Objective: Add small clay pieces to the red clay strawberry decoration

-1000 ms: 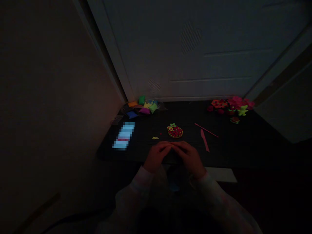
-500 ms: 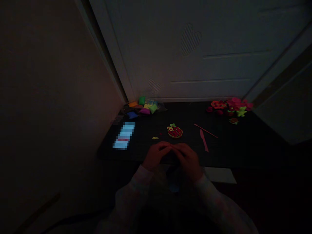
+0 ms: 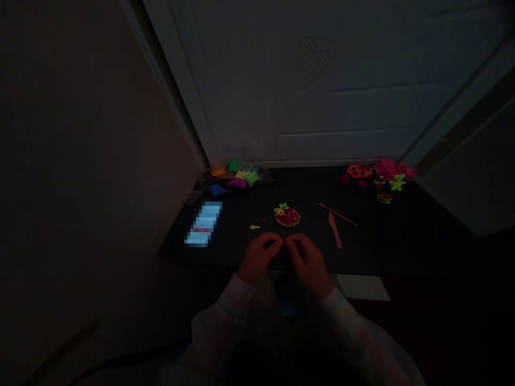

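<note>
Fingertips of left hand (image 3: 259, 258) and right hand (image 3: 309, 264) pinch together over the dark table (image 3: 382, 241) — what they hold is too dim to tell.

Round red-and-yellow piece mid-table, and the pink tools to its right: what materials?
Round piece: probably soft modelling clay, matte; small red blobs sit on a yellow base with a green bit on top, in saturated colours. Pink tools: likely moulded plastic, smooth; one is a flat blade shape, the other a thin straight stick. The dim light leaves both open.
</note>
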Available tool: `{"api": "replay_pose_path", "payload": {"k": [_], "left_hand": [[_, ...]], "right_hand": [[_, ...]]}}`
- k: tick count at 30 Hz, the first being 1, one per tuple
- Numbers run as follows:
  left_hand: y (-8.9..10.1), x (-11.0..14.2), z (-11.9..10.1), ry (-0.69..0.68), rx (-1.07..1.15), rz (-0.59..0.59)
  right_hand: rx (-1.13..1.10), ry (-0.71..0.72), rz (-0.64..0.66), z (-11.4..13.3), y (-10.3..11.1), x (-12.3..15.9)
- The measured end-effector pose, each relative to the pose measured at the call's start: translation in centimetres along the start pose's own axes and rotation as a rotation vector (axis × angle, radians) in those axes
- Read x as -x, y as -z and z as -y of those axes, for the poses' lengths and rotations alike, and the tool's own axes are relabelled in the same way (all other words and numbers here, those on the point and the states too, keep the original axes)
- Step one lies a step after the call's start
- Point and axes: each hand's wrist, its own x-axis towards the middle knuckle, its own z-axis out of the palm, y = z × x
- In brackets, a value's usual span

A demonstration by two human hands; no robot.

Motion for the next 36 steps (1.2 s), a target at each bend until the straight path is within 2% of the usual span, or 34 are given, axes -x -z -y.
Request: {"api": "replay_pose_path", "payload": {"k": [10, 19, 31, 36], "left_hand": [[0.2, 0.0, 0.3, -0.023, 0.052, -0.027], [0.6, -0.1, 0.4, -0.035, 0.084, 0.029], [0.5, -0.1, 0.3, 0.082, 0.184, -0.043], [0.7, -0.1, -0.2, 0.113, 0.176, -0.029]], "right_hand": [[-0.115, -0.128, 0.044, -0.4, 0.2, -0.3], [-0.146, -0.135, 0.089, 0.3, 0.5, -0.6], [-0.117, -0.201, 0.063, 0.5, 0.9, -0.5], [-0.111, -0.245, 0.072, 0.5, 1.2, -0.4]]}}
